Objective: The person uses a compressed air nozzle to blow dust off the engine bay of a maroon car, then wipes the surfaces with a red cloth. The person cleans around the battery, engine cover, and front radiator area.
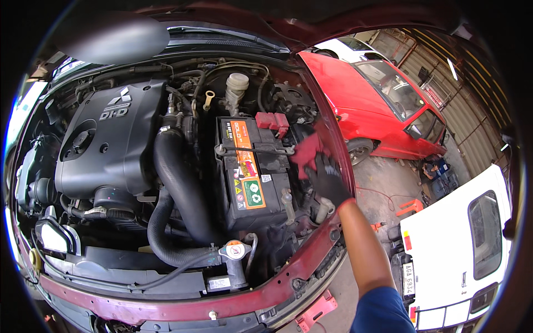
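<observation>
My right hand (330, 182), in a black glove with a red cuff, reaches into the engine bay from the lower right. Its fingers are on a red cloth (308, 151), which is bunched and slightly blurred, between the car battery (272, 194) and the dark red fender (336, 166). The battery is black with orange and green labels, and a metal hold-down bar (255, 150) crosses its top. At its far end sits a red terminal cover (272, 120). My left hand is out of view.
A black engine cover (111, 139) and a thick black hose (177, 177) fill the left and middle. Nearer stands the radiator cap (235, 250); beyond the battery is a pale fluid reservoir (237, 83). Outside are a red car (361, 100) and a white vehicle (449, 238).
</observation>
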`<state>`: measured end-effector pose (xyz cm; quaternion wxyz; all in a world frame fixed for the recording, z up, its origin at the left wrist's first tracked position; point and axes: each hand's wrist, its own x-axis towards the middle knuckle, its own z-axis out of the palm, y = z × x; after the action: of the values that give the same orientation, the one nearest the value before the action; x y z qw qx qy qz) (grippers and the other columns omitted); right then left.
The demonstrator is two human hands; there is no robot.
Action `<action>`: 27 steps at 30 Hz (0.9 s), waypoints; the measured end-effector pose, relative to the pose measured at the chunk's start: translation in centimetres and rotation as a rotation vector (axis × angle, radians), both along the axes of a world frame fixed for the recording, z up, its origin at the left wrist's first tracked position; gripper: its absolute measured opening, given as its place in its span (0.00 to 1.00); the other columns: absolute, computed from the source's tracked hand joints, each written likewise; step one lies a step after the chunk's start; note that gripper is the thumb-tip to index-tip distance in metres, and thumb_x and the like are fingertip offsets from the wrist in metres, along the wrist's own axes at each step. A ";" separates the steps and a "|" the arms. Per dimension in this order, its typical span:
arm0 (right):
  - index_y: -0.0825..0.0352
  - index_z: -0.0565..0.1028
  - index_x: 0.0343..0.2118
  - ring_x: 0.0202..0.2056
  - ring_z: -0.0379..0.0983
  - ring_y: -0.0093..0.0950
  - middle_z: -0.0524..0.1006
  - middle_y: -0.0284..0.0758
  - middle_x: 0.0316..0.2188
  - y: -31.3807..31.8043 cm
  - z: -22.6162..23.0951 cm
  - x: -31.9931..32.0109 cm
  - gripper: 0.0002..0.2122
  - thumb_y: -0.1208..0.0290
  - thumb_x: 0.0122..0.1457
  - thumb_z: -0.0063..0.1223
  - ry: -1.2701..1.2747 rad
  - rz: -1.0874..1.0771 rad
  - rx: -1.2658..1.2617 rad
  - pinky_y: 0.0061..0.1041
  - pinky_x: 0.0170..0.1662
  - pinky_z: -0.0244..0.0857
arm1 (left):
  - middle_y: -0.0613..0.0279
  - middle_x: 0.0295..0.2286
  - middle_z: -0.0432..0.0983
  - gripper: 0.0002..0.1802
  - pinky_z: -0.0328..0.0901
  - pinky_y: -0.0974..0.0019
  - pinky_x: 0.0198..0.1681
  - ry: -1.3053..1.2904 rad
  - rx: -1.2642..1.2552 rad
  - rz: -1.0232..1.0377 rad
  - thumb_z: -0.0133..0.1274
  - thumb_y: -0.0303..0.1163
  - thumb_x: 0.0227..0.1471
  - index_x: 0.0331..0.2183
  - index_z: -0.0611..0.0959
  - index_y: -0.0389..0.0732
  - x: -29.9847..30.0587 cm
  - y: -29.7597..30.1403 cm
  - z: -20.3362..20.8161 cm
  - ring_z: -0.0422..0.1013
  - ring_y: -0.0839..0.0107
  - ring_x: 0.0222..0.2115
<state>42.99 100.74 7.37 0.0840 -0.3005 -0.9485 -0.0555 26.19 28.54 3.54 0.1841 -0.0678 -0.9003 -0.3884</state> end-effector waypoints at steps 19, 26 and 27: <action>0.69 0.64 0.65 0.64 0.60 0.57 0.65 0.52 0.63 -2.1 2.1 4.7 0.30 0.56 0.65 0.51 -0.002 0.235 0.034 0.50 0.65 0.57 | 0.44 0.47 0.76 0.21 0.63 0.50 0.56 -0.006 -0.051 0.010 0.55 0.39 0.61 0.44 0.81 0.28 0.0 -1.8 -2.2 0.70 0.50 0.49; 0.70 0.63 0.65 0.63 0.62 0.53 0.64 0.54 0.64 9.7 1.0 -8.3 0.28 0.57 0.68 0.44 0.004 0.053 -0.082 0.44 0.65 0.59 | 0.44 0.47 0.76 0.23 0.63 0.50 0.57 -0.021 -0.041 0.018 0.55 0.40 0.62 0.44 0.80 0.26 0.1 -1.2 -1.8 0.70 0.50 0.49; 0.70 0.63 0.65 0.64 0.62 0.53 0.63 0.54 0.65 10.9 0.7 -9.7 0.27 0.57 0.69 0.43 -0.005 0.009 -0.041 0.44 0.65 0.59 | 0.43 0.47 0.77 0.23 0.63 0.50 0.57 -0.022 -0.054 0.000 0.55 0.40 0.62 0.45 0.80 0.26 0.2 -1.4 -1.8 0.71 0.50 0.49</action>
<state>33.28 111.63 8.11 0.0759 -0.2978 -0.9509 -0.0362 26.34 27.13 1.75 0.1723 -0.0687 -0.9125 -0.3646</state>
